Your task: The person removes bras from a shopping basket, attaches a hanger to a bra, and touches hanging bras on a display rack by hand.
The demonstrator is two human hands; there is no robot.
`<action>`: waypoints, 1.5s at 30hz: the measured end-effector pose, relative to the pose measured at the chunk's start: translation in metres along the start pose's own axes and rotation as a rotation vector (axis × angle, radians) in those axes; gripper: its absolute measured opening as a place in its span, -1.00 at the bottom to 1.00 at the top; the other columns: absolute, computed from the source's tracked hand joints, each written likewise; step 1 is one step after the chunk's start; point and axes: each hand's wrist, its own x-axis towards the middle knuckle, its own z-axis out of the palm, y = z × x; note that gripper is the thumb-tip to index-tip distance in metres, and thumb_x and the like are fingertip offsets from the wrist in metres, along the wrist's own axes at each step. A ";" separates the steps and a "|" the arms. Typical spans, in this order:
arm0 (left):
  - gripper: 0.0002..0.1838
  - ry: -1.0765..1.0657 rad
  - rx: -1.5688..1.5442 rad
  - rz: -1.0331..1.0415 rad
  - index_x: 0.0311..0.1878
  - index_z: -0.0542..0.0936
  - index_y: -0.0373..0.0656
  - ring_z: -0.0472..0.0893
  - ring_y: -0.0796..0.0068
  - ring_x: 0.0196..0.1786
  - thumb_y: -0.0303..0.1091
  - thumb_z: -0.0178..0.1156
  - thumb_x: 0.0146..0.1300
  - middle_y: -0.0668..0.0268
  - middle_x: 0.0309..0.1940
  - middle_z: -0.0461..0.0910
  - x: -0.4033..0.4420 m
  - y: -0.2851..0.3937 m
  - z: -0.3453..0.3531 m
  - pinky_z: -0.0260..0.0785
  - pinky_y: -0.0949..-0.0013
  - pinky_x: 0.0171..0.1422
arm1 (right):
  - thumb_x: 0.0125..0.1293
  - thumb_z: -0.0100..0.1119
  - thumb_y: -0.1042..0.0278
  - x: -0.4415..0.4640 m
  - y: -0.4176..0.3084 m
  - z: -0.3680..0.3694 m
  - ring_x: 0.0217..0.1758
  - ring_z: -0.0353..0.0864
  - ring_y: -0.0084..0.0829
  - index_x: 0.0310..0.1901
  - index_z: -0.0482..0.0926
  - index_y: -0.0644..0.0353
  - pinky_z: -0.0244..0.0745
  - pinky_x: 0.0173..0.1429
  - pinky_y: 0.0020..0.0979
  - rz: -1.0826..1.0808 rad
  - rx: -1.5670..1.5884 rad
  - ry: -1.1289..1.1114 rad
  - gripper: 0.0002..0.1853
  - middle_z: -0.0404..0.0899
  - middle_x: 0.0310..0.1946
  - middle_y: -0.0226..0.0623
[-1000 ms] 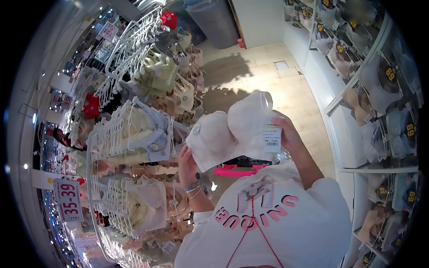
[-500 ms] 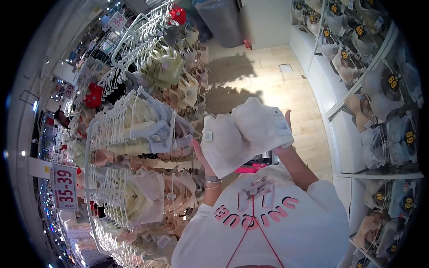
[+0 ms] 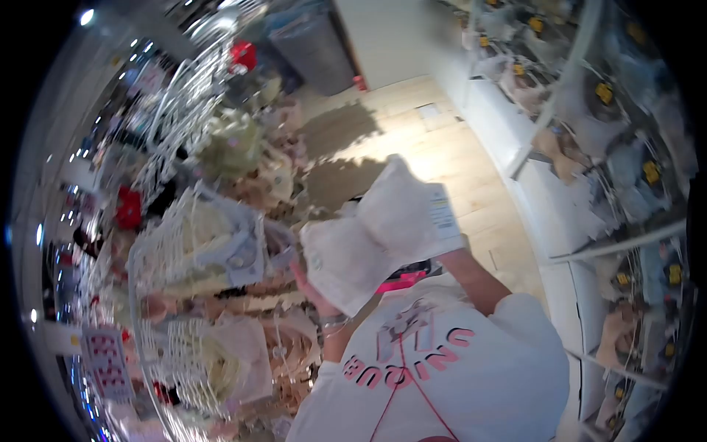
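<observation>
A white bra (image 3: 346, 254) with two moulded cups is held up in front of my chest, tilted so its right end is higher. A printed label (image 3: 442, 211) hangs at its right end, and a small round sticker shows on the left cup. My left hand (image 3: 315, 292) grips the lower left edge, its other fingers hidden behind the fabric. At the lower right edge, my right hand (image 3: 451, 258) supports the bra, mostly covered by it. Motion blurs the view slightly.
Racks of bras on white hangers (image 3: 195, 243) stand close on my left, with a price sign (image 3: 108, 365) at their end. Wall displays of bras (image 3: 618, 177) line the right side. A tiled aisle floor (image 3: 471, 184) runs ahead to a grey bin (image 3: 313, 55).
The view has turned and blurred. The bra and both hands appear farther left, and the bra's right end is tilted up more. Both hands keep hold of it.
</observation>
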 end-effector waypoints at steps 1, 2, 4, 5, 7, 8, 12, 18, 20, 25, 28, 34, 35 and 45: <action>-0.17 0.032 0.034 0.006 0.45 0.13 -0.15 0.16 -0.01 0.44 0.26 -0.10 0.31 0.06 0.45 0.11 -0.001 0.001 -0.002 -0.04 -0.06 0.50 | 0.42 -0.16 -0.18 0.001 0.006 -0.003 0.25 0.43 -0.25 0.25 0.39 0.09 0.31 0.35 -0.18 0.003 -0.035 0.044 -0.42 0.46 0.18 -0.21; -0.21 0.095 0.083 0.016 0.44 0.15 -0.15 0.16 0.02 0.45 0.23 -0.09 0.32 0.07 0.44 0.12 -0.004 -0.001 0.001 -0.05 -0.06 0.51 | 0.42 -0.16 -0.18 0.002 0.013 -0.006 0.25 0.43 -0.25 0.25 0.39 0.09 0.31 0.35 -0.18 0.018 -0.057 0.070 -0.42 0.46 0.18 -0.21; -0.25 0.158 0.131 0.008 0.43 0.18 -0.14 0.16 0.05 0.45 0.18 -0.08 0.34 0.10 0.43 0.16 -0.008 0.000 -0.001 -0.06 -0.06 0.51 | 0.43 -0.16 -0.17 0.001 0.027 -0.008 0.25 0.43 -0.25 0.25 0.39 0.09 0.31 0.35 -0.19 0.047 -0.074 0.102 -0.43 0.46 0.18 -0.21; -0.27 0.167 0.126 -0.012 0.42 0.19 -0.14 0.17 0.06 0.45 0.17 -0.08 0.35 0.10 0.42 0.17 -0.011 0.003 -0.007 -0.06 -0.06 0.52 | 0.43 -0.16 -0.17 0.001 0.034 -0.008 0.25 0.44 -0.26 0.25 0.39 0.10 0.31 0.35 -0.19 0.065 -0.076 0.110 -0.43 0.47 0.17 -0.21; -0.28 0.210 0.084 -0.037 0.42 0.20 -0.13 0.17 0.07 0.45 0.16 -0.09 0.36 0.12 0.42 0.18 -0.013 0.004 -0.019 -0.06 -0.07 0.52 | 0.43 -0.16 -0.16 -0.002 0.046 -0.007 0.25 0.44 -0.26 0.25 0.39 0.10 0.31 0.35 -0.19 0.103 -0.080 0.118 -0.43 0.47 0.17 -0.21; -0.28 0.240 0.048 -0.043 0.42 0.20 -0.13 0.17 0.07 0.45 0.17 -0.09 0.35 0.14 0.42 0.18 -0.013 0.004 -0.024 -0.07 -0.07 0.52 | 0.43 -0.16 -0.16 -0.005 0.055 -0.006 0.25 0.44 -0.26 0.25 0.39 0.10 0.31 0.35 -0.20 0.124 -0.086 0.121 -0.43 0.47 0.17 -0.21; -0.22 0.158 0.025 -0.102 0.44 0.18 -0.06 0.13 0.09 0.46 0.28 -0.12 0.32 0.17 0.46 0.11 -0.025 -0.012 -0.016 -0.08 -0.06 0.52 | 0.43 -0.16 -0.15 -0.025 0.082 -0.003 0.24 0.45 -0.26 0.25 0.39 0.11 0.31 0.35 -0.20 0.205 -0.067 0.111 -0.44 0.48 0.16 -0.21; -0.23 0.048 0.227 -0.017 0.47 0.08 -0.03 0.19 0.10 0.43 0.25 -0.16 0.35 0.15 0.45 0.10 -0.027 -0.013 -0.027 0.02 -0.04 0.48 | 0.44 -0.16 -0.12 -0.040 0.115 0.015 0.23 0.45 -0.27 0.25 0.38 0.12 0.31 0.35 -0.22 0.277 -0.023 0.075 -0.45 0.48 0.15 -0.21; -0.24 0.027 0.280 -0.006 0.47 0.07 -0.04 0.23 0.10 0.41 0.23 -0.17 0.36 0.13 0.44 0.12 -0.032 -0.011 -0.033 0.05 -0.02 0.47 | 0.44 -0.16 -0.12 -0.043 0.114 0.012 0.23 0.46 -0.27 0.25 0.38 0.12 0.31 0.35 -0.22 0.251 -0.016 0.099 -0.45 0.49 0.15 -0.21; -0.42 0.073 0.229 -0.017 0.48 0.07 0.04 0.28 0.14 0.38 -0.06 -0.21 0.45 0.16 0.44 0.15 -0.019 0.007 -0.033 0.07 -0.07 0.46 | 0.45 -0.16 -0.10 -0.055 0.093 -0.003 0.23 0.46 -0.27 0.26 0.38 0.13 0.32 0.35 -0.23 0.125 0.004 0.206 -0.46 0.49 0.14 -0.21; -0.51 0.058 0.094 -0.037 0.45 0.15 0.10 0.26 0.14 0.39 -0.20 -0.20 0.49 0.20 0.45 0.13 -0.012 0.022 -0.046 0.01 -0.11 0.48 | 0.45 -0.16 -0.09 -0.052 0.065 -0.009 0.22 0.47 -0.27 0.26 0.38 0.13 0.32 0.35 -0.24 0.021 0.022 0.249 -0.46 0.50 0.14 -0.21; -0.63 0.085 -0.185 -0.008 0.31 0.36 0.01 0.34 0.30 0.32 -0.29 -0.14 0.49 0.32 0.32 0.36 -0.012 0.033 -0.078 0.06 0.02 0.47 | 0.46 -0.16 -0.07 -0.045 0.033 -0.006 0.22 0.48 -0.28 0.26 0.38 0.14 0.32 0.35 -0.25 -0.086 0.021 0.274 -0.47 0.51 0.13 -0.21; -0.65 0.100 -0.240 -0.004 0.28 0.39 -0.01 0.37 0.33 0.30 -0.31 -0.12 0.48 0.32 0.27 0.42 -0.012 0.032 -0.079 0.09 0.05 0.45 | 0.46 -0.16 -0.07 -0.046 0.033 -0.004 0.21 0.48 -0.28 0.26 0.38 0.14 0.32 0.35 -0.25 -0.082 0.022 0.265 -0.47 0.51 0.13 -0.21; -0.80 -0.003 -0.133 0.077 0.03 0.50 -0.12 0.47 0.43 0.09 -0.34 -0.03 0.44 0.37 -0.16 0.57 -0.033 0.039 -0.067 0.25 0.23 0.29 | 0.47 -0.11 0.09 -0.017 -0.039 0.094 0.19 0.51 -0.37 0.29 0.35 0.22 0.28 0.36 -0.38 0.084 -0.562 -0.128 -0.51 0.53 0.12 -0.21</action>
